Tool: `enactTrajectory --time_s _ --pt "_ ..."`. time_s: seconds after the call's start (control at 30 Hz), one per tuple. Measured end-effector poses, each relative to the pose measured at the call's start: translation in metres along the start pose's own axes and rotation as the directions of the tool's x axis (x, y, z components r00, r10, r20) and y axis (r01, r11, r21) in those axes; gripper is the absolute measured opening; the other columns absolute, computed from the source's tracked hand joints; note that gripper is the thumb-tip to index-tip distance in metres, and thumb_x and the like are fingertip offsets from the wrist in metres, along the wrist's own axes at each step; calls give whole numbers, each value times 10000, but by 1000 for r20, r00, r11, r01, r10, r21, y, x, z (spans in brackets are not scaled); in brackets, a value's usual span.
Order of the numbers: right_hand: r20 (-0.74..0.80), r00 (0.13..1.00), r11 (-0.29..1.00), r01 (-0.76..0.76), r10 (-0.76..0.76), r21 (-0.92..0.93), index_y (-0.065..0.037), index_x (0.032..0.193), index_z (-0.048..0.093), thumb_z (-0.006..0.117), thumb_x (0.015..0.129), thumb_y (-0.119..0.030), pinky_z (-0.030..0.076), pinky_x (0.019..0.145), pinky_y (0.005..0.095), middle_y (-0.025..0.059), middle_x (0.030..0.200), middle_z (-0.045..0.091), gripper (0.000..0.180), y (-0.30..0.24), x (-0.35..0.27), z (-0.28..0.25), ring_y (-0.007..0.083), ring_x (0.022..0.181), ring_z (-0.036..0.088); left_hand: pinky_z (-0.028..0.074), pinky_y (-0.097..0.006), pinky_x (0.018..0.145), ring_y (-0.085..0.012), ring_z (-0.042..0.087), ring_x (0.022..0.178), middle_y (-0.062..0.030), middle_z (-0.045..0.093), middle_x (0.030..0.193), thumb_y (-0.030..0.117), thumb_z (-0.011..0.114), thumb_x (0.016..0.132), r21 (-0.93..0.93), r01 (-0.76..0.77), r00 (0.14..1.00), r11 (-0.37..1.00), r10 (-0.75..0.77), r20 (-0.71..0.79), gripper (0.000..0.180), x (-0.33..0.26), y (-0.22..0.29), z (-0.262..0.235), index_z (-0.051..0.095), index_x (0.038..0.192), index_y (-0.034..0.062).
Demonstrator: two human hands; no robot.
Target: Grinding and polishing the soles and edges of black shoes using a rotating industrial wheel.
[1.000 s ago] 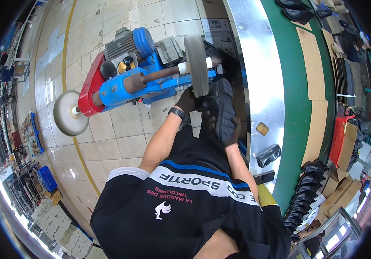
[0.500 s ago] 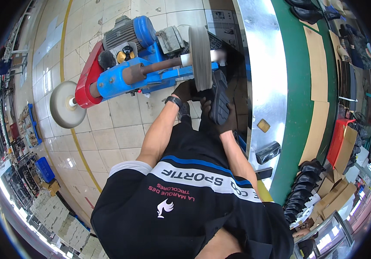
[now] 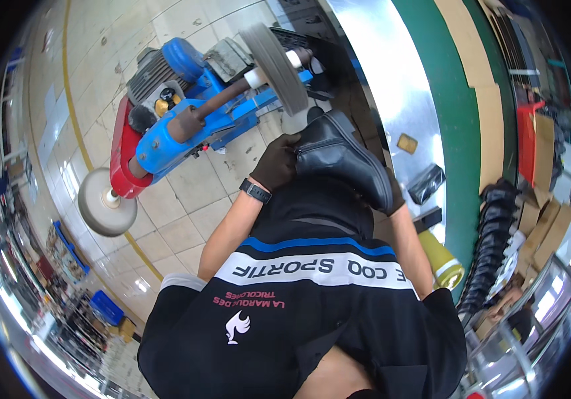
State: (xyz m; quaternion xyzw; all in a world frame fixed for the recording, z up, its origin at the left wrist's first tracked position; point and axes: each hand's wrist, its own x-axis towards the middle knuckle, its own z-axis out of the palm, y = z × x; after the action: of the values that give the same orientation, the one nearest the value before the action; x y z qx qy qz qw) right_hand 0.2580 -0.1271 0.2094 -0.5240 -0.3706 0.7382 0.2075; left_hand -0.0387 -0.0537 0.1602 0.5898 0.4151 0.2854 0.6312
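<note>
A black leather ankle boot (image 3: pixel 342 159) lies sideways in front of my body, its toe to the lower right and its sole edge facing up and right. My left hand (image 3: pixel 277 161), in a dark glove, grips the boot's upper by the zip on the shaft. The gloved right hand (image 3: pixel 395 194) is closed around the toe end, its fingers mostly hidden behind the boot. Just beyond the boot's heel stands the grey wheel (image 3: pixel 273 70) of a blue and red polishing machine (image 3: pixel 179 130), apart from the boot.
To the right runs a metal-edged bench (image 3: pixel 398 100) with a green top, holding a wax-like block (image 3: pixel 406 143) and a black wrapped block (image 3: pixel 426 183). A row of black boots (image 3: pixel 495 239) stands farther right. A second, pale wheel (image 3: pixel 107 201) sits at the machine's left end.
My hands have drawn the boot back from the wheel toward my body and turned it from sole-side view to its side. The view has shifted and tilted.
</note>
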Motion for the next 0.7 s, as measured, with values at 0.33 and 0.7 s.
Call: enactTrajectory --time_s 0.33,0.7 --pt "-441 400 523 120 -803 -844 -87 939 626 673 664 -170 426 770 402 135 913 570 291 -94 -35 82 302 871 540 467 -323 730 -277 597 821 -173 605 950 40 566 721 258 -241 967 936 210 141 409 28 123 30 511 1120 -34" --pt "-237 87 241 36 -968 -970 -53 833 548 630 717 -112 450 595 320 77 819 536 155 -74 -8 61 234 743 548 441 -299 545 -195 573 616 -140 596 728 33 563 789 221 -156 962 963 98 254 472 51 142 77 400 1223 -56"
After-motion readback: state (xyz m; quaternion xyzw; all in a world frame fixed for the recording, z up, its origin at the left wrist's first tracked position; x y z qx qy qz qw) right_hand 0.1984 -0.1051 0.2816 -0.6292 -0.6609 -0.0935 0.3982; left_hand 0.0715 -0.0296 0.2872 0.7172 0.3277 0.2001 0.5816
